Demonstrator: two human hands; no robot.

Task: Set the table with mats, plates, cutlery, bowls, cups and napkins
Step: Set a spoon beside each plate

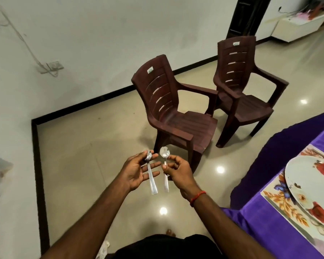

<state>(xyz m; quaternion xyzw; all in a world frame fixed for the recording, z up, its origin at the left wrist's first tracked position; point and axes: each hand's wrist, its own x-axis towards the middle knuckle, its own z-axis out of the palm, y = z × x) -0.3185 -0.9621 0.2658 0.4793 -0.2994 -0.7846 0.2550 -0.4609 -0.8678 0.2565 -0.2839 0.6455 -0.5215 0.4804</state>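
So, first spoon (151,179) sits in my left hand (137,172), bowl pinched between thumb and forefinger, handle running down across my straighter fingers and poking out below. Second spoon (164,153) is just beside it, bowl up, neck pinched by my right hand (178,171), handle hanging underneath. Both are over the floor, well left of the plate (310,184) on its floral mat (281,200) on the purple table (260,221). Two brown chairs (176,109) stand beyond.
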